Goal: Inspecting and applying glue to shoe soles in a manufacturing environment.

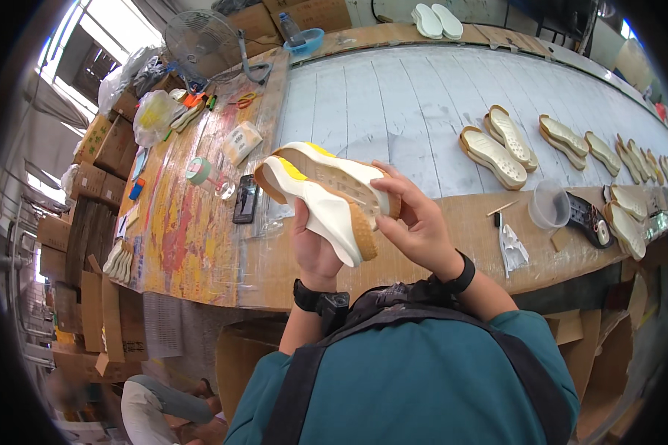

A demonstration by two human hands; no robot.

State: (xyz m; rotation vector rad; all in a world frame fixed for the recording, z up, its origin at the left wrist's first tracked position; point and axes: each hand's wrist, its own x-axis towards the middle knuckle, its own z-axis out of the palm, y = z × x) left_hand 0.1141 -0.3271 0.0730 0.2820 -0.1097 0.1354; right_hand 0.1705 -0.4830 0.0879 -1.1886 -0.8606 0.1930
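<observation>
Over the near edge of the table I hold a pair of white shoe soles with tan bumpy undersides and yellow patches. The nearer shoe sole [330,219] is tilted on its side, and my left hand [315,252] is closed around it from below. Behind it lies the farther shoe sole [341,172], its dotted hollow inside facing up. My right hand [416,222] grips the right end of that farther sole, thumb bent toward the nearer one. Part of the left fingers is hidden behind the soles.
Several shoe soles [490,156] rest in a row on the pale conveyor surface [371,96]. To the right are a clear plastic cup [549,206] and a brush [503,245]. Leftward are a phone [246,199], a green-lidded bottle [200,172] and a fan [200,41].
</observation>
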